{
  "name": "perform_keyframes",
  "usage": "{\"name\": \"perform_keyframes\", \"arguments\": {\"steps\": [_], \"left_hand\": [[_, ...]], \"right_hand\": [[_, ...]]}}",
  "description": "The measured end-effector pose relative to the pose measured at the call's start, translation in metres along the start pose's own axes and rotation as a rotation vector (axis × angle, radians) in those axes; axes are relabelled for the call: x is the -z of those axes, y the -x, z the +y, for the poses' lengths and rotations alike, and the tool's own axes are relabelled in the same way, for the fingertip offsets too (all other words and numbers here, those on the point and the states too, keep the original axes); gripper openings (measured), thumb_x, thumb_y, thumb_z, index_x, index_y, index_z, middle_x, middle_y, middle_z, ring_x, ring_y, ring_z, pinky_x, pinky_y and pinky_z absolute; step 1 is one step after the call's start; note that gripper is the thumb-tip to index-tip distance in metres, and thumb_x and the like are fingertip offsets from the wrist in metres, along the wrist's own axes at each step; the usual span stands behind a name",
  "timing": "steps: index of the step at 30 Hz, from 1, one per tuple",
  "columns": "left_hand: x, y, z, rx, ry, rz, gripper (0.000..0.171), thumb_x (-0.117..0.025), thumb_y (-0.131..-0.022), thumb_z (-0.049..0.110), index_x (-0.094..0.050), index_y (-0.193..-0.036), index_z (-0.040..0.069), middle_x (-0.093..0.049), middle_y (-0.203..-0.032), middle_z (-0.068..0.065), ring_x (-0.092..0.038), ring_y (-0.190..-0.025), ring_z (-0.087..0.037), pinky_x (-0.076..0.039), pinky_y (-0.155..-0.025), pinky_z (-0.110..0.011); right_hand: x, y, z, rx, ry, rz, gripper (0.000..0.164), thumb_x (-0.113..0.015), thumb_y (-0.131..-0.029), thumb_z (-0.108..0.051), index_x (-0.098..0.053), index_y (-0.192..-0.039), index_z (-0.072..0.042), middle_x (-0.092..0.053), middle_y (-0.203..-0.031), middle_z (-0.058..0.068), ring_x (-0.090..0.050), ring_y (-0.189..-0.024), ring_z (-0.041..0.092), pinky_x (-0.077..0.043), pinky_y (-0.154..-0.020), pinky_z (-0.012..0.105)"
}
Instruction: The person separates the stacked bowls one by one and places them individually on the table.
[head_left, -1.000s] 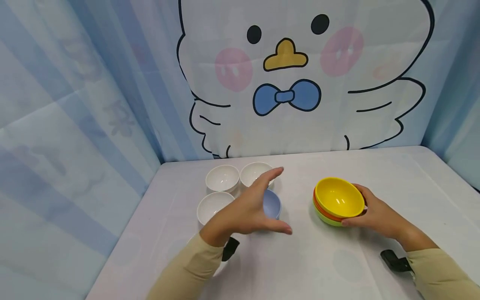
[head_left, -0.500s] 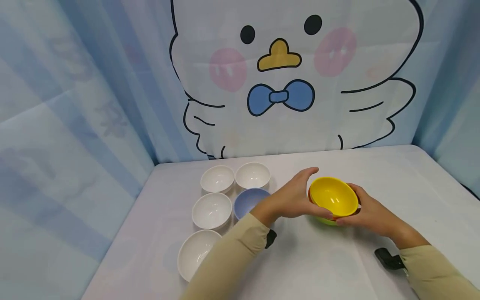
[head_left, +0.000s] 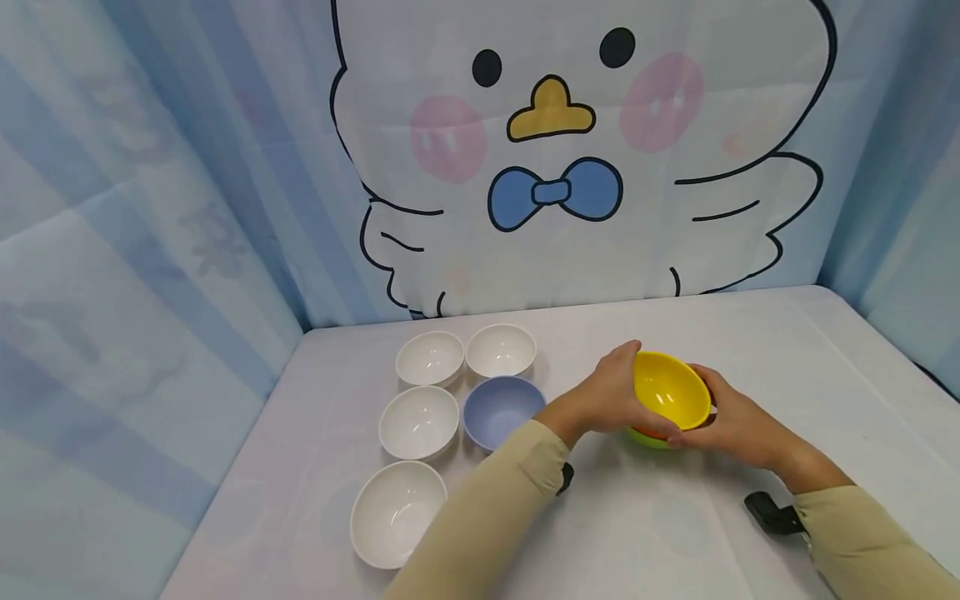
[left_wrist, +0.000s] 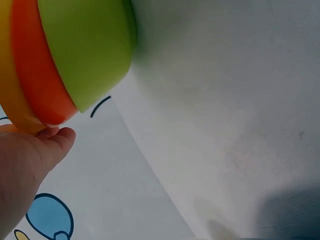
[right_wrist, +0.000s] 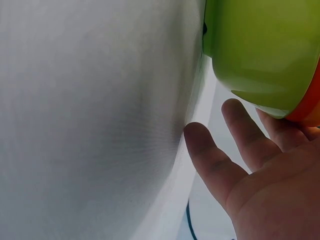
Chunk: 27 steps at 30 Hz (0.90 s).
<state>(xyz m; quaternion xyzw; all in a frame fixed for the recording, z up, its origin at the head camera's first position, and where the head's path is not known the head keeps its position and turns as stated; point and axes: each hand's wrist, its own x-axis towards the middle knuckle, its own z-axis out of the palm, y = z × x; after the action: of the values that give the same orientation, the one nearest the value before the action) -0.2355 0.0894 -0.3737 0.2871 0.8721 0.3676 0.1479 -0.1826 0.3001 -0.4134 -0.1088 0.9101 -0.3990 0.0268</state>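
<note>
A yellow bowl (head_left: 672, 387) tops a nested stack, with an orange bowl (left_wrist: 36, 67) and a green bowl (right_wrist: 265, 50) beneath it. My left hand (head_left: 617, 393) grips the stack from the left, thumb along the near rim and fingers around the far side. From the right, my right hand (head_left: 750, 427) holds the same stack, thumb at the near rim close to the left thumb. In the left wrist view, fingertips lie by the yellow and orange rims. The right wrist view shows lower fingers spread beside and below the green bowl.
Left of the stack, a blue bowl (head_left: 502, 412) stands among several white bowls (head_left: 418, 422). The largest white bowl (head_left: 397, 515) is nearest, beside my left sleeve (head_left: 487, 517). Everything stands on a white-covered table (head_left: 285, 500), with a printed curtain (head_left: 555, 258) behind.
My left hand has moved right, from over the blue bowl to the left side of the stack, and taken hold there. The right hand keeps its grip on the stack.
</note>
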Motion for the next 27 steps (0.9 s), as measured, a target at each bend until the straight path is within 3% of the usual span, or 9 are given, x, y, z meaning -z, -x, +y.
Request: {"name": "perform_keyframes", "arguments": {"steps": [6,12,20,27], "left_hand": [[-0.0047,-0.0034,-0.0028,-0.003,-0.058,0.008,0.115,-0.093,-0.066,0.041,-0.028,-0.155,0.009,-0.043,-0.144,0.003,-0.044,-0.116,-0.009,-0.045,-0.09,-0.022],[-0.0012,-0.0056,-0.006,-0.042,-0.076,-0.031,0.108,-0.09,-0.071,0.04,-0.029,-0.154,0.006,-0.045,-0.141,0.002,-0.045,-0.111,-0.008,-0.045,-0.087,-0.019],[0.0008,-0.0092,-0.0059,-0.117,-0.044,-0.065,0.091,-0.094,-0.066,0.036,-0.043,-0.135,0.007,-0.049,-0.113,0.004,-0.046,-0.097,-0.006,-0.045,-0.075,-0.017],[0.002,-0.01,-0.0056,-0.122,-0.161,-0.04,0.091,-0.089,-0.07,0.041,-0.042,-0.14,0.005,-0.052,-0.118,0.002,-0.047,-0.1,-0.006,-0.043,-0.076,-0.014]], "right_hand": [[-0.0004,0.0005,0.0,0.016,0.003,0.002,0.098,-0.082,-0.083,-0.033,-0.021,-0.15,0.005,-0.043,-0.14,0.024,-0.051,-0.111,0.032,-0.048,-0.086,0.034],[-0.0019,0.0,0.0017,0.01,-0.01,0.001,0.098,-0.082,-0.083,-0.03,-0.02,-0.151,0.004,-0.042,-0.141,0.024,-0.05,-0.113,0.033,-0.047,-0.09,0.042],[-0.0032,0.0006,0.002,0.011,-0.013,0.004,0.098,-0.082,-0.083,-0.028,-0.02,-0.151,0.005,-0.04,-0.142,0.026,-0.048,-0.117,0.036,-0.044,-0.095,0.055],[-0.0024,0.0014,0.002,0.012,-0.023,0.003,0.099,-0.083,-0.082,-0.032,-0.021,-0.151,0.003,-0.042,-0.142,0.024,-0.048,-0.117,0.035,-0.043,-0.095,0.056]]}}
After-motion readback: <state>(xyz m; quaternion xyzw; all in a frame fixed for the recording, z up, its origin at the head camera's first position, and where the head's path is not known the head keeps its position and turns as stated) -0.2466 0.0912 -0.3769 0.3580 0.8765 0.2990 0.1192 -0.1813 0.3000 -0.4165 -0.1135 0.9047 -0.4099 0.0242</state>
